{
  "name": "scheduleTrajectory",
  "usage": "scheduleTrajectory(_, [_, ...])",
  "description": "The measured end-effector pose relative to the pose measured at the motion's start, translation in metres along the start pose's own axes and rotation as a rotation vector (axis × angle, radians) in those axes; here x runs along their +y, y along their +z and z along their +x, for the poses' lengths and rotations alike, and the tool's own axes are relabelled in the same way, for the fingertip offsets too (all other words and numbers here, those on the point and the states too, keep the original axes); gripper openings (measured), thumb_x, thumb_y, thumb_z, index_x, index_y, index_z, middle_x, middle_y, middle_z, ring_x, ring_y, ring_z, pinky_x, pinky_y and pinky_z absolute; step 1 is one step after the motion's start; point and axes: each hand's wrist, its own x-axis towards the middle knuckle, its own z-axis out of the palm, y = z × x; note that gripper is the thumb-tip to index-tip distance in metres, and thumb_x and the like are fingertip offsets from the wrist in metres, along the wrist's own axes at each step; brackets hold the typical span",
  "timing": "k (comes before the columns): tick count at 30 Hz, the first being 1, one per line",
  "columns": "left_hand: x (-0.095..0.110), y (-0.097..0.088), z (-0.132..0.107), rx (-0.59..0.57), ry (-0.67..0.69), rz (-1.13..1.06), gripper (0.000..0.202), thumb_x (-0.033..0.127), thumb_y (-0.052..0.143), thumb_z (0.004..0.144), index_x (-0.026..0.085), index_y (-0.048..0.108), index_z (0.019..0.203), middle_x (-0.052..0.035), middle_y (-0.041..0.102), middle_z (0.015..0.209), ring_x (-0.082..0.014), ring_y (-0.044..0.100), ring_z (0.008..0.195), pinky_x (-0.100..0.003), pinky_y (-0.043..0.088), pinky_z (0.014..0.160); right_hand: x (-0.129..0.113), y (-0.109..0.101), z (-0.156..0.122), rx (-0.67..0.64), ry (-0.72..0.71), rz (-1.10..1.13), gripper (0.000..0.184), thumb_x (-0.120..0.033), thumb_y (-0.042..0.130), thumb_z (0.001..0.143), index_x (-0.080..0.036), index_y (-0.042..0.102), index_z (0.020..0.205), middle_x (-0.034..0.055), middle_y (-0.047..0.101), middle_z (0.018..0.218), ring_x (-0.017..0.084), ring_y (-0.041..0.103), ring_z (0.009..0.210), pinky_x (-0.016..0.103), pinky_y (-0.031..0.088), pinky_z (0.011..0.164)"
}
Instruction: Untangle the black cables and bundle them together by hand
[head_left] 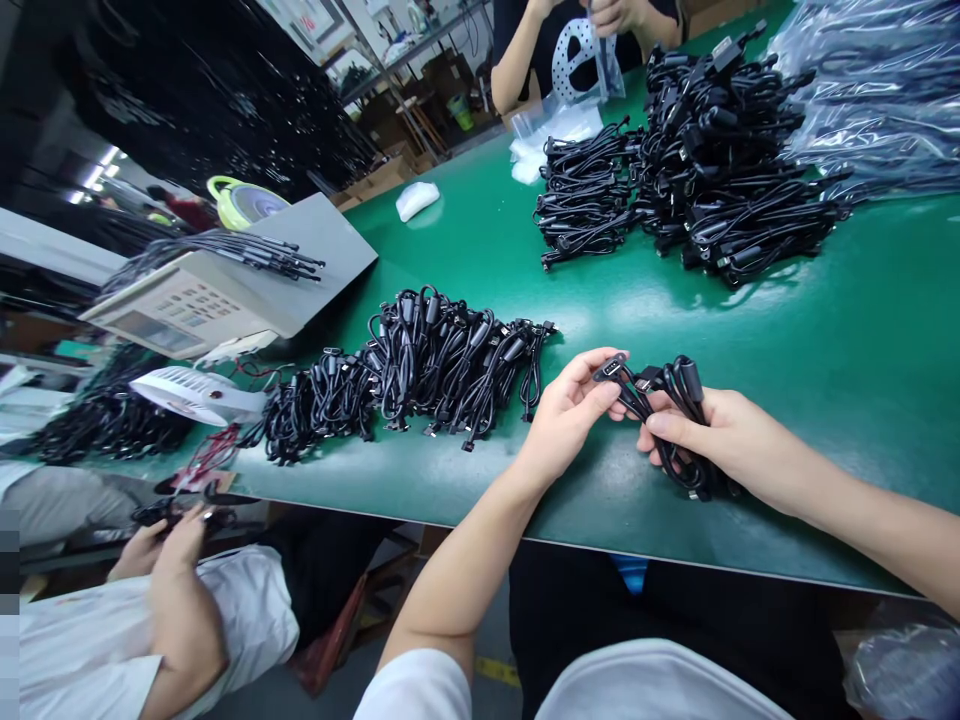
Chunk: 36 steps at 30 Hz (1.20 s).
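In the head view, a black cable bundle (688, 385) lies in the grip of both hands, over the near part of the green worktop (637, 315). The left hand (568, 415) pinches a connector end (613, 367) between thumb and fingers. The right hand (697, 432) is closed around the looped strands, its fingers and thumb covering part of them; whether the lower loops touch the worktop cannot be told.

To the left of the hands lies a long heap of similar cables (435, 360). Beyond it are a white fan (195, 395) and a keypad machine (202, 300) with more leads lying over it. A larger cable pile (720, 160) sits on the far side, next to clear plastic bags (877, 100). One co-worker's hand (613, 15) shows across the worktop; another co-worker's hands (176, 545) are at the left.

The bundle is glossy black, folded into several loops, with a thick cylindrical sleeve at its top. The connector's flat mouth faces upward, showing a pale metallic inside.
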Motion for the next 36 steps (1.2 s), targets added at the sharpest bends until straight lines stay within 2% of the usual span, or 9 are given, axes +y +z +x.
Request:
scheduleTrajectory(11, [0.004, 0.001, -0.001, -0.027, -0.006, 0.010, 0.035, 0.030, 0.070, 0.087, 0.021, 0.066, 0.121, -0.0023, 0.068, 0.092, -0.0087, 0.058, 0.069, -0.024, 0.052, 0.074, -0.002, 0.001, 0.001, -0.015, -0.004, 0.031, 0.037, -0.049, 0.068, 0.088, -0.019, 0.068, 0.110, 0.0027, 0.072, 0.084, 0.015, 0.064, 0.070, 0.027, 0.051, 0.065])
scheduleTrajectory(20, [0.006, 0.002, -0.002, -0.053, 0.007, 0.004, 0.034, 0.029, 0.070, 0.088, 0.021, 0.067, 0.120, -0.0004, 0.066, 0.083, -0.0087, 0.058, 0.069, -0.023, 0.052, 0.072, 0.001, 0.001, 0.002, -0.022, -0.012, 0.057, 0.035, -0.049, 0.070, 0.088, -0.018, 0.069, 0.106, 0.0034, 0.072, 0.083, 0.015, 0.065, 0.069, 0.027, 0.051, 0.064])
scheduleTrajectory(24, [0.005, 0.000, -0.003, -0.077, 0.015, 0.097, 0.032, 0.029, 0.068, 0.089, 0.023, 0.067, 0.121, -0.0023, 0.067, 0.100, -0.0086, 0.057, 0.073, -0.023, 0.052, 0.074, 0.001, 0.001, 0.003, -0.024, 0.012, 0.160, 0.037, -0.049, 0.072, 0.087, -0.017, 0.070, 0.105, 0.0065, 0.075, 0.091, 0.017, 0.068, 0.078, 0.026, 0.053, 0.067])
scheduleTrajectory(27, [0.003, 0.000, -0.003, -0.078, 0.032, 0.213, 0.035, 0.033, 0.064, 0.092, 0.027, 0.065, 0.127, -0.0040, 0.064, 0.115, -0.0102, 0.060, 0.079, -0.026, 0.052, 0.080, -0.004, 0.001, 0.004, -0.028, 0.040, 0.280, 0.028, -0.041, 0.077, 0.085, -0.017, 0.072, 0.099, 0.0072, 0.076, 0.095, 0.015, 0.069, 0.079, 0.023, 0.054, 0.069])
scheduleTrajectory(29, [0.001, 0.000, -0.002, -0.069, 0.030, 0.195, 0.044, 0.039, 0.063, 0.093, 0.029, 0.057, 0.135, -0.0055, 0.061, 0.119, -0.0114, 0.061, 0.082, -0.026, 0.053, 0.079, -0.008, -0.002, 0.005, 0.017, 0.028, 0.347, 0.022, -0.037, 0.076, 0.086, -0.017, 0.073, 0.093, 0.0064, 0.076, 0.091, 0.013, 0.069, 0.074, 0.022, 0.055, 0.069])
scheduleTrajectory(31, [0.000, 0.001, -0.003, -0.094, -0.020, 0.114, 0.052, 0.042, 0.066, 0.090, 0.027, 0.051, 0.137, -0.0067, 0.060, 0.117, -0.0117, 0.062, 0.081, -0.024, 0.053, 0.071, -0.013, -0.006, 0.006, 0.120, -0.023, 0.404, 0.018, -0.035, 0.076, 0.087, -0.018, 0.073, 0.090, 0.0047, 0.075, 0.087, 0.012, 0.069, 0.071, 0.022, 0.057, 0.069])
scheduleTrajectory(33, [0.000, 0.004, -0.005, -0.191, -0.123, 0.067, 0.052, 0.040, 0.074, 0.084, 0.023, 0.053, 0.129, -0.0058, 0.061, 0.107, -0.0109, 0.061, 0.078, -0.022, 0.051, 0.068, -0.016, -0.010, 0.007, 0.230, -0.096, 0.449, 0.014, -0.031, 0.076, 0.086, -0.020, 0.072, 0.093, 0.0026, 0.075, 0.086, 0.013, 0.070, 0.072, 0.023, 0.059, 0.070])
scheduleTrajectory(36, [0.002, 0.011, -0.010, -0.352, -0.260, 0.128, 0.039, 0.034, 0.080, 0.079, 0.018, 0.060, 0.108, -0.0040, 0.065, 0.094, -0.0106, 0.061, 0.078, -0.024, 0.050, 0.075, -0.018, -0.015, 0.006, 0.337, -0.177, 0.503, 0.020, -0.027, 0.079, 0.083, -0.022, 0.069, 0.100, 0.0002, 0.074, 0.089, 0.013, 0.071, 0.077, 0.026, 0.061, 0.075])
